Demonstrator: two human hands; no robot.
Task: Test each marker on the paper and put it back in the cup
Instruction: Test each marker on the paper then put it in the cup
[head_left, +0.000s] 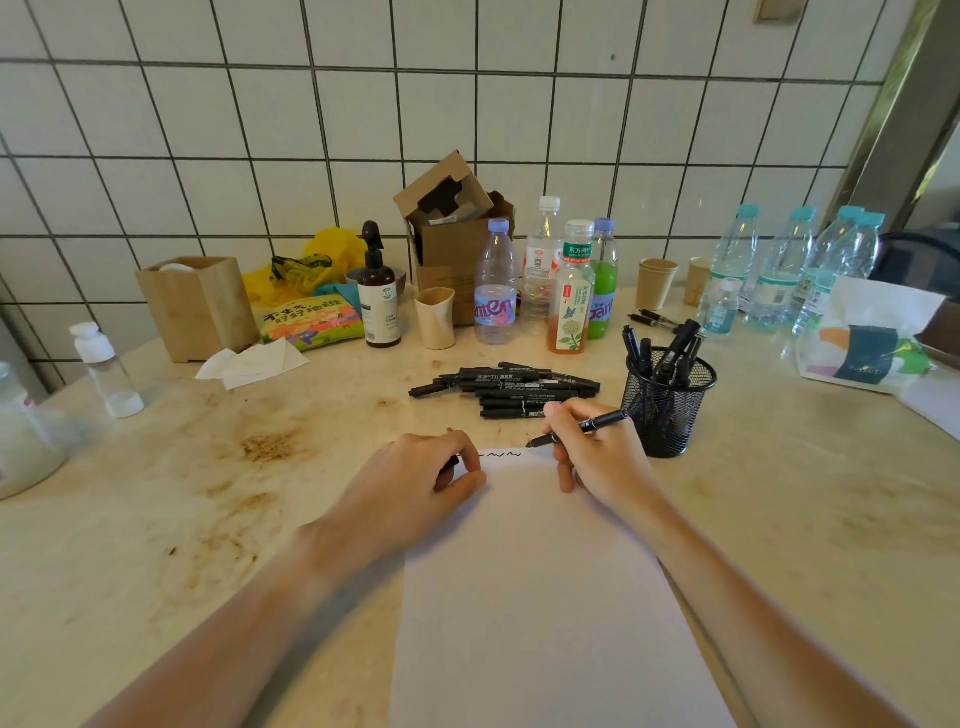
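Observation:
A white sheet of paper (535, 597) lies on the table in front of me, with short black squiggles (501, 455) along its top edge. My right hand (597, 457) grips a black marker (597, 423), its tip just above the paper's top right corner. My left hand (421, 478) rests curled on the paper's top left corner and pinches a small black piece, apparently the cap, mostly hidden. A pile of black markers (509, 389) lies beyond the paper. The black mesh cup (670, 402) with several markers stands right of my right hand.
Behind the pile stand several drink bottles (496, 283), a pump bottle (379, 296), a beige cup (435, 317), a cardboard box (452, 228) and paper cups (655, 283). Water bottles (779, 270) and a paper bag (867, 338) sit at the right, a wooden box (197, 306) and tissue (254, 364) at the left.

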